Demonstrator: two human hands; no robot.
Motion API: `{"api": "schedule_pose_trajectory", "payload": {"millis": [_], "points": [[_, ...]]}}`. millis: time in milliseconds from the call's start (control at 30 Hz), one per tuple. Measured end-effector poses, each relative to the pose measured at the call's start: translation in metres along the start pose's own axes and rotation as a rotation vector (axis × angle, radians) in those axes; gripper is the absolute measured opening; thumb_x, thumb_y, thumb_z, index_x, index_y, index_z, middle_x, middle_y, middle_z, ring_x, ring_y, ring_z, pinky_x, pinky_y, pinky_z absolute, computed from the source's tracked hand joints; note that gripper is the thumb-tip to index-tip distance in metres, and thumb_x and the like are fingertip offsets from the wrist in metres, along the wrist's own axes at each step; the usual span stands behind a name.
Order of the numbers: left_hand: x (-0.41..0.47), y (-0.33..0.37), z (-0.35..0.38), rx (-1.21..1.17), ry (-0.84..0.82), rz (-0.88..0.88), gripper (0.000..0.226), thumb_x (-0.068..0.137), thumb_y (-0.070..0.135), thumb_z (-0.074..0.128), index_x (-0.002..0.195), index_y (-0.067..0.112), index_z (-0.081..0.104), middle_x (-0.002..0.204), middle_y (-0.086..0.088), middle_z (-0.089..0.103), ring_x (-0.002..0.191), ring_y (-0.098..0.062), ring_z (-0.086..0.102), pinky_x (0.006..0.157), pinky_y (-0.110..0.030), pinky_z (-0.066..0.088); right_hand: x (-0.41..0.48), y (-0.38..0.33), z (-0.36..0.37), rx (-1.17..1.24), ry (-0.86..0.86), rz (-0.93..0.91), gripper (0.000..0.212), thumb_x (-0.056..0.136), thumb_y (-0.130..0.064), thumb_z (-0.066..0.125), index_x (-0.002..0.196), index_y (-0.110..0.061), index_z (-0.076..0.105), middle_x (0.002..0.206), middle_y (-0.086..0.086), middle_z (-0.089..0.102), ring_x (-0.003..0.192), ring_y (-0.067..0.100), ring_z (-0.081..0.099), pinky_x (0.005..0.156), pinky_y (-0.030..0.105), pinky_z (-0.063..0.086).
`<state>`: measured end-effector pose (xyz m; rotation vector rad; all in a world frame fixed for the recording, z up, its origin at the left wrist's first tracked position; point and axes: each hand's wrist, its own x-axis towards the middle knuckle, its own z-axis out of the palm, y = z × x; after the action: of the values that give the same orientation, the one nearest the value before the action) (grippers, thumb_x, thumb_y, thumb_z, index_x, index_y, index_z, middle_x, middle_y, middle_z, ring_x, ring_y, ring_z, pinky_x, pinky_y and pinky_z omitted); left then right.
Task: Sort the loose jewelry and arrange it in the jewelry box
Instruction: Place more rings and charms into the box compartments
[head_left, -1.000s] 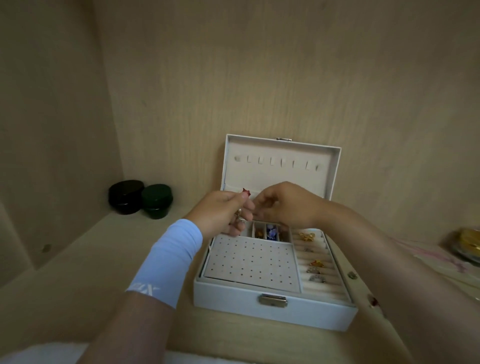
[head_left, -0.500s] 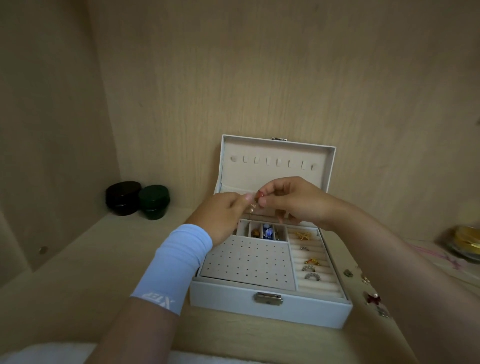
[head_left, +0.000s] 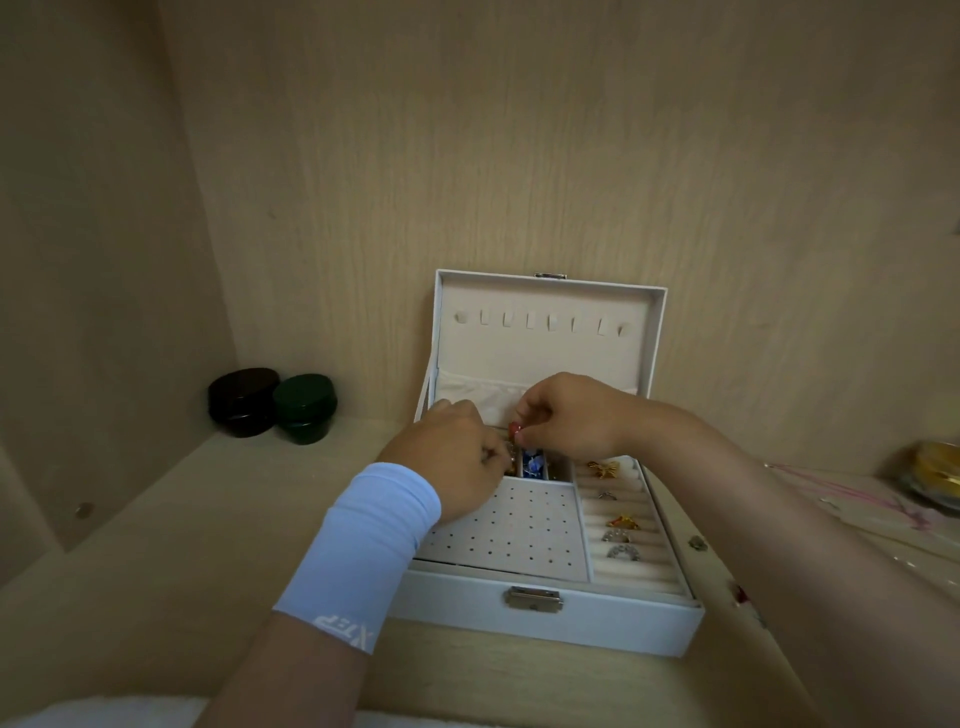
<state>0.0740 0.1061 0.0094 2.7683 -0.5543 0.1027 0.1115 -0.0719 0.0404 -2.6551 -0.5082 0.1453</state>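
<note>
Red and tiny, the stud (head_left: 514, 428) sat pinched in our right hand (head_left: 571, 415), above the rear compartments of the box (head_left: 550, 618). Our left hand (head_left: 457, 457) gripped something small and silvery. We judged a slip likely: dropped, the stud could land among sorted pieces.

Dim, warm, soft light; edges bowed, slightly blurred.
</note>
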Motion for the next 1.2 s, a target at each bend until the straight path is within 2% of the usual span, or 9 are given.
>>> {"api": "schedule_pose_trajectory", "payload": {"millis": [100,267,367,467,667,733,900,1100,1200], "points": [[-0.001,-0.001,-0.004,-0.113,0.039,-0.007,0.025,0.096,0.025,0.050,0.100,0.027,0.075,0.105,0.004,0.063,0.097,-0.016,0.059,0.089,-0.034,0.052,0.002,-0.003,0.003,-0.101,-0.036,-0.022,0.006,0.091,-0.027,0.070,0.093,-0.025,0.075,0.085,-0.010,0.070,0.079,0.005,0.061,0.071,0.023,0.048],[0.000,-0.004,-0.005,-0.194,0.153,-0.009,0.023,0.097,0.015,0.051,0.105,0.024,0.071,0.099,0.007,0.063,0.088,-0.012,0.060,0.081,-0.022,0.047,0.005,-0.003,0.001,-0.096,0.012,-0.057,0.019,0.088,-0.020,0.073,0.105,-0.024,0.077,0.091,-0.014,0.071,0.086,0.003,0.064,0.084,0.025,0.053],[0.002,-0.005,-0.001,-0.186,0.178,0.005,0.025,0.099,0.016,0.050,0.111,0.025,0.070,0.103,0.008,0.058,0.091,-0.009,0.055,0.081,-0.018,0.039,0.006,-0.001,0.002,-0.066,0.024,-0.059,0.014,0.089,-0.016,0.070,0.094,-0.025,0.079,0.083,-0.015,0.073,0.081,0.000,0.065,0.085,0.030,0.056],[0.004,-0.005,0.003,-0.171,0.159,0.028,0.028,0.099,0.016,0.050,0.117,0.026,0.069,0.110,0.003,0.060,0.100,-0.014,0.058,0.084,-0.020,0.041,0.007,0.002,0.004,-0.082,-0.003,-0.070,0.015,0.091,-0.017,0.068,0.096,-0.025,0.080,0.088,-0.011,0.075,0.084,0.005,0.066,0.087,0.032,0.056],[0.004,-0.004,0.006,-0.101,0.081,0.059,0.028,0.099,0.024,0.052,0.118,0.033,0.071,0.118,0.003,0.060,0.114,-0.019,0.050,0.100,-0.034,0.044,0.006,0.007,-0.001,-0.031,0.015,-0.059,0.017,0.093,-0.017,0.065,0.097,-0.024,0.079,0.093,-0.014,0.075,0.088,0.000,0.065,0.083,0.021,0.051],[0.005,-0.004,0.007,-0.092,0.072,0.060,0.027,0.098,0.025,0.053,0.117,0.033,0.071,0.115,0.004,0.060,0.114,-0.019,0.049,0.099,-0.036,0.045,0.005,0.007,0.002,-0.035,0.009,-0.063,0.019,0.092,-0.014,0.064,0.095,-0.025,0.079,0.094,-0.012,0.075,0.090,0.003,0.066,0.084,0.022,0.052],[0.007,-0.008,0.009,-0.178,0.174,0.024,0.024,0.097,0.022,0.055,0.115,0.027,0.069,0.107,0.006,0.058,0.100,-0.014,0.056,0.089,-0.026,0.045,0.005,0.005,0.005,-0.064,-0.005,-0.068,0.024,0.094,-0.011,0.059,0.100,-0.025,0.078,0.097,-0.008,0.074,0.089,0.006,0.065,0.084,0.024,0.052],[0.007,-0.002,0.009,-0.135,0.112,0.022,0.026,0.096,0.037,0.055,0.119,0.031,0.064,0.105,0.008,0.056,0.100,-0.013,0.053,0.089,-0.028,0.045,-0.002,0.011,0.007,-0.034,-0.006,-0.072,0.022,0.095,-0.010,0.060,0.103,-0.022,0.076,0.100,-0.008,0.073,0.092,0.007,0.065,0.082,0.019,0.048],[0.005,0.002,0.008,-0.110,0.121,0.040,0.026,0.096,0.037,0.054,0.119,0.030,0.065,0.110,0.008,0.058,0.108,-0.014,0.052,0.092,-0.027,0.043,-0.023,0.020,-0.010,0.093,0.105,-0.095,0.015,0.097,-0.017,0.063,0.105,-0.024,0.074,0.102,-0.010,0.071,0.094,0.002,0.064,0.080,0.013,0.045]]}}
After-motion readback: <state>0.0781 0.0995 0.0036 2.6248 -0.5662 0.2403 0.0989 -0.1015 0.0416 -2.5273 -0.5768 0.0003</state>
